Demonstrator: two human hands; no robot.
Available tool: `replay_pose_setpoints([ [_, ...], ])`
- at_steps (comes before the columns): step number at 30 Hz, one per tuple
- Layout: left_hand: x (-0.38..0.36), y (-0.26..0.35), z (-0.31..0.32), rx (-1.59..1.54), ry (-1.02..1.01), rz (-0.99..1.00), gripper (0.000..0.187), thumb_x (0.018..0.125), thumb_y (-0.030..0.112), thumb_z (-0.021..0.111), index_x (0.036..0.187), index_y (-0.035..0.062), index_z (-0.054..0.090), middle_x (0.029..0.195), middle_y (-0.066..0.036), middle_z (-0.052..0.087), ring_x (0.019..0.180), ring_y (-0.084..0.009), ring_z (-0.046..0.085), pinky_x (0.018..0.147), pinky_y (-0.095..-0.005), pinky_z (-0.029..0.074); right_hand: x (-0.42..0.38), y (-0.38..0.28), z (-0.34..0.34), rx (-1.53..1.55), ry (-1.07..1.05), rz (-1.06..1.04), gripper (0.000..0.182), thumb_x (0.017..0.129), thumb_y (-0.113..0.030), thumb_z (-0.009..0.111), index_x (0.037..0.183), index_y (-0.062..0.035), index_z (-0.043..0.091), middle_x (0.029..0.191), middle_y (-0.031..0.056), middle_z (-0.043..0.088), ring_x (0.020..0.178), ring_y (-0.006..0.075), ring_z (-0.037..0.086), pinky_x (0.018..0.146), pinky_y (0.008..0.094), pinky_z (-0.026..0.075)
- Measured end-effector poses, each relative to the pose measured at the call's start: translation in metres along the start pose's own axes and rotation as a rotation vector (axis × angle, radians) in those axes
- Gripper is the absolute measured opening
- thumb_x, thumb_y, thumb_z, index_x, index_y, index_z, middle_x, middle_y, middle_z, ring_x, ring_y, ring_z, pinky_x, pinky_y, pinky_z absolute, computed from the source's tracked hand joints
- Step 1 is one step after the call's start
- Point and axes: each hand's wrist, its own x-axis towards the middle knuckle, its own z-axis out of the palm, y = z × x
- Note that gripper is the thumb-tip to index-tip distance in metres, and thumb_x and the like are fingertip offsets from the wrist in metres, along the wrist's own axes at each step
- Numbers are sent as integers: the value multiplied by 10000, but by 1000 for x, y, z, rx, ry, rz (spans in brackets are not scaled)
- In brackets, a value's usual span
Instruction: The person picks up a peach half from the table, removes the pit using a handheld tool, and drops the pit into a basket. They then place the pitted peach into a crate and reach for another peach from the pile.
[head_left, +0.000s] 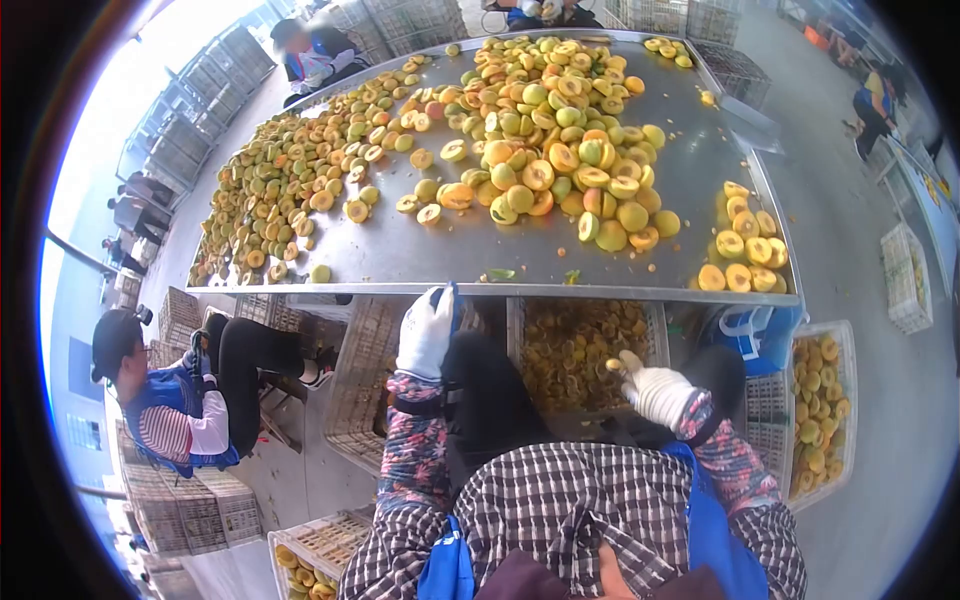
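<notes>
My left hand (pixel 428 335), in a white glove with some blue at its edge, is at the table's front rim, its fingers stretched toward the metal; nothing shows in it. My right hand (pixel 658 394), also gloved, is lower and to the right, pinching a small yellowish-brown piece (pixel 613 365), perhaps a pit, over a crate (pixel 515 340) of brownish fruit pieces. On the metal table (pixel 370 240) lie halved yellow-green fruits in a large left heap (pixel 275 180), a middle heap (pixel 560 130) and a small group (pixel 742 240) at the right corner.
Beside my right knee are a blue container (pixel 765 335) and a fruit-filled crate (pixel 820 410). An empty-looking crate (pixel 365 370) stands left of my legs, with another fruit crate (pixel 310 560) lower left. A seated co-worker (pixel 175 400) is at left; others sit beyond the table.
</notes>
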Motion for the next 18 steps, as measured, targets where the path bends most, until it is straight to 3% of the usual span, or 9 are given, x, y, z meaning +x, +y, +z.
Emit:
replay_pose_setpoints([
  [1, 6, -44, 3, 161, 55, 228, 359, 963, 333, 569, 996, -10, 668, 787, -80, 677, 655, -138, 619, 634, -297, 497, -2, 1, 2, -10, -5, -33, 566, 952, -282, 482, 1457, -69, 340, 850, 250, 669, 783, 410, 653, 716, 484, 515],
  [2, 19, -55, 2, 304, 68, 219, 327, 925, 286, 624, 1083, 1, 658, 850, -84, 683, 668, -139, 631, 645, -300, 510, 1, 5, 7, -29, 17, -64, 573, 944, -265, 489, 1468, -87, 340, 857, 236, 676, 774, 401, 654, 710, 485, 515],
  [5, 77, -49, 22, 159, 203, 257, 375, 892, 259, 664, 1173, 14, 628, 931, -101, 689, 769, -178, 670, 718, -318, 532, 14, 4, 8, -97, 16, -74, 511, 958, -232, 446, 1448, -114, 363, 852, 215, 681, 792, 398, 654, 729, 510, 500],
  [7, 112, -17, 39, 19, -30, 37, 501, 865, 285, 683, 1277, 26, 564, 1134, -159, 650, 1007, -247, 657, 863, -345, 521, 17, -1, 3, -100, 28, -58, 505, 954, -232, 450, 1438, -109, 377, 846, 214, 681, 791, 398, 654, 727, 511, 501],
  [9, 149, -7, 68, 203, -38, 203, 609, 838, 311, 700, 1345, 44, 495, 1309, -197, 547, 1210, -316, 547, 1000, -390, 460, 21, -3, 0, -105, 46, -38, 499, 949, -232, 454, 1427, -104, 390, 839, 214, 681, 789, 398, 655, 725, 512, 503],
  [11, 171, 18, 87, 314, -139, 119, 727, 805, 324, 726, 1406, 60, 414, 1399, -214, 456, 1270, -360, 480, 1050, -419, 420, 23, -1, 3, -43, 89, -19, 496, 942, -234, 461, 1414, -93, 400, 829, 216, 679, 787, 398, 656, 722, 512, 506],
  [12, 189, -5, 113, 361, -65, 188, 757, 772, 319, 735, 1397, 57, 398, 1321, -217, 514, 1198, -392, 529, 1017, -451, 436, 23, 2, 5, -35, 102, -28, 497, 941, -242, 461, 1409, -85, 404, 823, 216, 679, 786, 399, 656, 721, 511, 508],
  [16, 201, 1, 131, 336, -46, 70, 741, 757, 309, 758, 1371, 55, 428, 1287, -204, 551, 1184, -389, 544, 1003, -436, 456, 15, -3, -2, 19, 67, -38, 528, 945, -262, 454, 1413, -31, 375, 882, 248, 672, 823, 412, 653, 743, 499, 507],
  [18, 192, 7, 115, 141, -84, -67, 702, 753, 333, 772, 1318, 37, 480, 1235, -214, 586, 1160, -397, 562, 996, -423, 462, 13, -1, -2, 31, 73, -38, 538, 944, -267, 460, 1418, -32, 362, 878, 248, 671, 824, 414, 652, 742, 498, 506],
])
